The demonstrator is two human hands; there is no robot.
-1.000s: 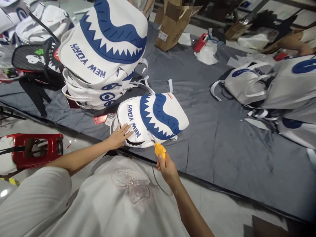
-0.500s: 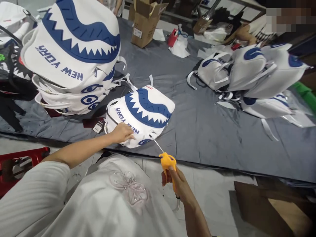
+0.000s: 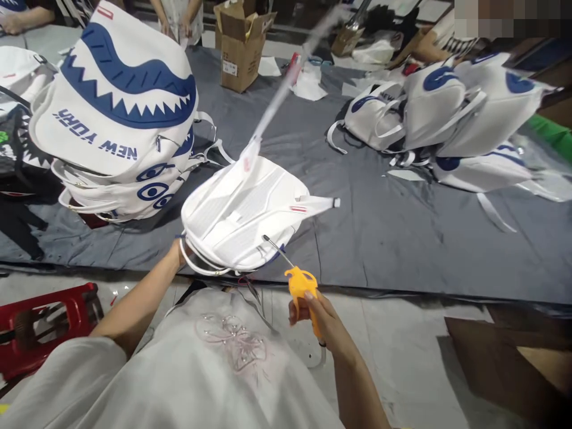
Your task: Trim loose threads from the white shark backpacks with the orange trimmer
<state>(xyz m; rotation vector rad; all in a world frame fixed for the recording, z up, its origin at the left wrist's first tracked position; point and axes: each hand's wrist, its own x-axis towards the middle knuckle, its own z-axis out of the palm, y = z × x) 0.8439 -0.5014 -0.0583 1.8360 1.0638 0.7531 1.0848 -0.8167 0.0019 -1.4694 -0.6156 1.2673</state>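
Note:
A small white backpack point(image 3: 243, 214) lies back side up on the grey mat point(image 3: 384, 226), with one strap point(image 3: 286, 89) flung up and blurred. Mostly hidden under the bag's near left edge, my left hand point(image 3: 179, 253) grips it there. My right hand point(image 3: 319, 313) holds a yellow air blow gun point(image 3: 301, 286). Its thin metal nozzle point(image 3: 277, 249) points at the bag's near edge.
A stack of white and blue shark-mouth backpacks point(image 3: 116, 119) stands at the left. More white backpacks point(image 3: 447, 113) lie at the right. A cardboard box point(image 3: 241, 44) sits at the back. A red stool point(image 3: 44, 322) is at my left, brown cardboard point(image 3: 504, 363) at my right.
The small backpack has been flipped from its shark-mouth front to its back, and a strap swings upward. My left hand moved under the bag's edge. The blow gun stays near the bag.

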